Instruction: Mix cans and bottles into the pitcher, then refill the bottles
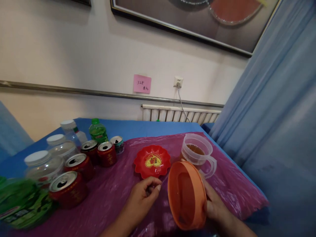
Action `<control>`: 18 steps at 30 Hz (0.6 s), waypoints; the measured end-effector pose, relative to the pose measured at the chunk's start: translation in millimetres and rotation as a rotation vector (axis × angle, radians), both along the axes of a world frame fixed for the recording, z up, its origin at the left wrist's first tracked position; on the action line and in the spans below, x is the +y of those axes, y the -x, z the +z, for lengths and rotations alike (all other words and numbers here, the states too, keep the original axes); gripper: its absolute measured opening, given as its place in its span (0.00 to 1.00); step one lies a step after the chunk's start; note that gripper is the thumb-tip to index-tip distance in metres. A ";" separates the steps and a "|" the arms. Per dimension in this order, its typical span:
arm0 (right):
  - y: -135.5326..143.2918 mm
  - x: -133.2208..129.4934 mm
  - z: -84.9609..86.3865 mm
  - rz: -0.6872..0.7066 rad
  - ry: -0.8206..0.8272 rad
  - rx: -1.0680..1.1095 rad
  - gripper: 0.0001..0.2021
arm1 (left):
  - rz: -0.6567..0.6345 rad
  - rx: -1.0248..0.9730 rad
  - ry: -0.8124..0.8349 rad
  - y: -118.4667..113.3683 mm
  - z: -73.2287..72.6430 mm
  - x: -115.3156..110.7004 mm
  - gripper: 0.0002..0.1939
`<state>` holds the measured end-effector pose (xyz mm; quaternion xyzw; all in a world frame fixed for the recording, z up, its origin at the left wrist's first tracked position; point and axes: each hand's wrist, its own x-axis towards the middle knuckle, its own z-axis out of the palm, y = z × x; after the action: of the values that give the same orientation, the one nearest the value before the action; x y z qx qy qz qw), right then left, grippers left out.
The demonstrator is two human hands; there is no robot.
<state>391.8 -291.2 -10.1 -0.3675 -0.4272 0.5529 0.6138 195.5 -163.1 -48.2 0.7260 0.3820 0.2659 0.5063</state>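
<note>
My right hand [214, 200] grips an orange plastic bowl [186, 196] by its side, most of the fingers hidden behind it. The bowl is tilted steeply, its opening turned to the left. Just left of it, my left hand [148, 191] is loosely curled, thumb near the fingertips, with nothing visible in it. Beyond that hand lies a red scalloped plate [142, 161] with a yellow printed centre and a wet sheen. A clear plastic jug [209, 149] with brownish liquid stands behind the bowl, which partly covers it.
At left stand several red drink cans [69, 191], a smaller can [118, 144], white-lidded clear jars [41, 168], a green bottle [98, 131] and a large green container [22, 204]. Purple plastic sheeting [108, 194] covers the blue tabletop. A blue curtain [276, 125] hangs at right.
</note>
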 end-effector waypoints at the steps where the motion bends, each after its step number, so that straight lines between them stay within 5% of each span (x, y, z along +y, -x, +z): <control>1: -4.8 -4.8 9.0 0.010 -0.023 -0.092 0.49 | -0.009 0.000 -0.015 -1.3 -0.7 1.1 0.14; 7: -54.1 -20.2 54.1 -0.121 -0.167 -0.810 0.54 | -0.025 -0.030 -0.163 -24.5 9.0 9.8 0.14; 12: -121.0 16.4 89.2 -0.415 -0.275 -1.264 0.44 | 0.021 -0.107 -0.323 -61.4 17.2 14.1 0.23; 18: -159.9 68.0 100.0 -0.288 -0.139 -1.431 0.46 | 0.104 -0.228 -0.398 -109.9 1.4 21.7 0.29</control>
<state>551.6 -223.2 89.9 -0.6513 -0.7051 0.0630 0.2733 305.4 -141.3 -46.8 0.7561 0.2993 0.4419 0.3788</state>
